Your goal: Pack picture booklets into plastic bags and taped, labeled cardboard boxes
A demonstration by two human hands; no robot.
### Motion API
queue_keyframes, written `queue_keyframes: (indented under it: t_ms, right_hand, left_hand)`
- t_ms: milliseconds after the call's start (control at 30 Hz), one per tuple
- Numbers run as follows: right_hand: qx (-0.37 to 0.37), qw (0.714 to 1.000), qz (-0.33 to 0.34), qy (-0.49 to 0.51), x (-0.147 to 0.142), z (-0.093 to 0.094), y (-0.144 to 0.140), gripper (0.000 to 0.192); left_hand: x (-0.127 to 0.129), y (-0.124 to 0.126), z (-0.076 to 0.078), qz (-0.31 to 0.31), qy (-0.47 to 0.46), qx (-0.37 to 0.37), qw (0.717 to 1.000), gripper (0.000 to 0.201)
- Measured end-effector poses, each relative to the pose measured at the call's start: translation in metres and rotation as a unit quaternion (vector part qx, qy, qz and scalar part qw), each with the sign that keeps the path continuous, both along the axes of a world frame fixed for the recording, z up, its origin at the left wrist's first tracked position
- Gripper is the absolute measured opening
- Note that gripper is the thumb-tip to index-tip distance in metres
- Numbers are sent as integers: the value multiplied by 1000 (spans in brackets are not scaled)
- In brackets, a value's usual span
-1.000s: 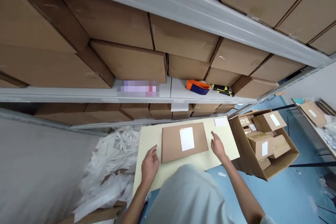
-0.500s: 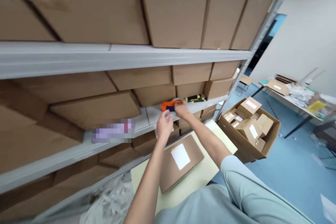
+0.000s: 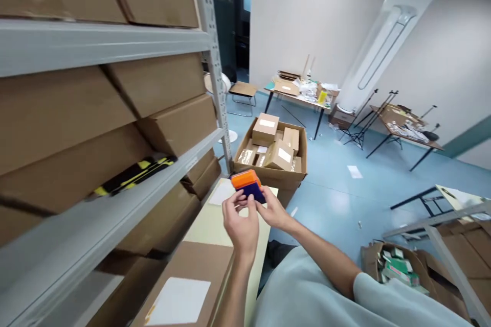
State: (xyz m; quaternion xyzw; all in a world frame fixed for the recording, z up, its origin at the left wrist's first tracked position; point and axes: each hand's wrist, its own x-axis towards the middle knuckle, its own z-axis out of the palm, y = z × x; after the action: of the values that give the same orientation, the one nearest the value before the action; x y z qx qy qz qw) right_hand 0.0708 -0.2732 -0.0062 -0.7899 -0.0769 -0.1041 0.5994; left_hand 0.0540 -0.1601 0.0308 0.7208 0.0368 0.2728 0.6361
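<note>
My right hand [image 3: 273,210] grips an orange and dark-blue tape dispenser [image 3: 246,180] from its right side. Its orange part faces up and away from me, the blue part towards me. My left hand [image 3: 241,222] has bent fingers and thumb at the near blue side, pinching it. The fingers behind the dispenser are hidden. Both hands are in front of the shelf, over the far part of a pale yellow board [image 3: 207,225]. Closer to me on that board lies a brown carton [image 3: 207,255] with a white label.
Grey metal shelving [image 3: 153,189] with cartons runs along the left; black and yellow cutters [image 3: 134,176] lie on one shelf. A large open carton [image 3: 286,181] full of small boxes stands ahead on the blue floor. Cluttered tables [image 3: 268,93] stand farther back.
My view has swung right. Both hands have come away from the shelf with the tape dispenser, which is now held up in front of the open carton.
</note>
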Motion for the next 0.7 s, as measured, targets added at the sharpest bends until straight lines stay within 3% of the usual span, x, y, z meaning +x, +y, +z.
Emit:
queue_keyframes:
  t_ms: [67,167,267,367,467,567,700]
  right_hand:
    - [45,998,-40,-1,-17,2,-30,34]
    - [112,990,-85,0,-35,9,-55,38]
    - [151,984,-90,6,-36,15,-58,44]
    - [146,987,-67,19,-18,21,-49,47]
    - [88,996,8,17,9,27,-37,43]
    - [-13,993,118,-3,42,32,-30,36]
    - [-133,946,289,-62,97,29,-30,31]
  left_hand:
    - [-4,-30,3,-39,-13,13,999,27]
    - [-8,-55,3,-87,-30,22,996,23]
    - [-7,-59,6,-123,-34,12,992,22]
    - [-1,-47,14,-110,-22,15,994,20]
    - [7,-22,28,-53,-4,24,998,20]
    - [14,11,40,50,-7,20,998,25]
    - [15,46,51,158,-11,59,986,37]
